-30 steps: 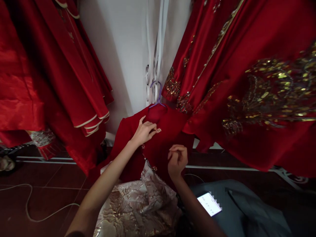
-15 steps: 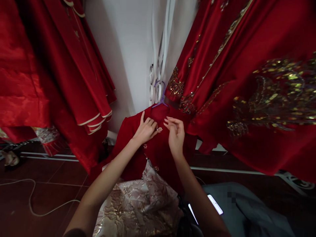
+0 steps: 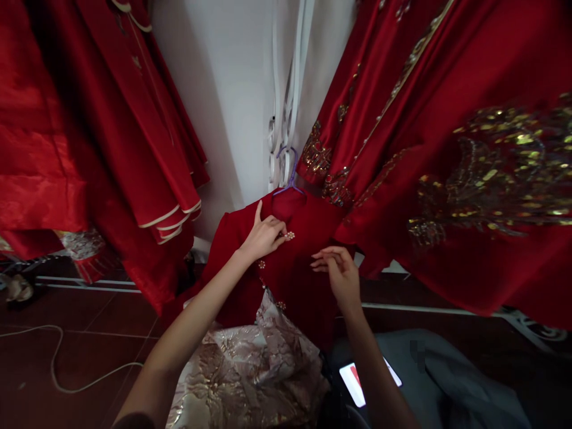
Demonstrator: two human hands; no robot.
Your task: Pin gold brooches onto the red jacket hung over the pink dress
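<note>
A red garment (image 3: 308, 286) hangs in front of me on a purple hanger (image 3: 292, 179). My left hand (image 3: 266, 235) is closed in a pinch on a flower-shaped beaded button (image 3: 290, 236) at the garment's upper front, its index finger pointing up. To the right, apart from the button, my right hand (image 3: 339, 271) has its fingertips drawn together; whatever they hold is too small to make out. Another flower-shaped button (image 3: 261, 264) sits lower on the front. Shiny pale pink and gold fabric (image 3: 250, 369) lies beneath, nearest to me.
Red garments with pale trim (image 3: 170, 202) hang at left, and red garments with gold sequins (image 3: 513, 161) at right. White curled metalwork (image 3: 283, 131) stands behind the hanger. Lit phones (image 3: 353, 384) lie low at right. A white cable (image 3: 58, 357) crosses the tiled floor.
My right hand has moved right and down, away from the button. My left hand has stayed at the button, nearly still.
</note>
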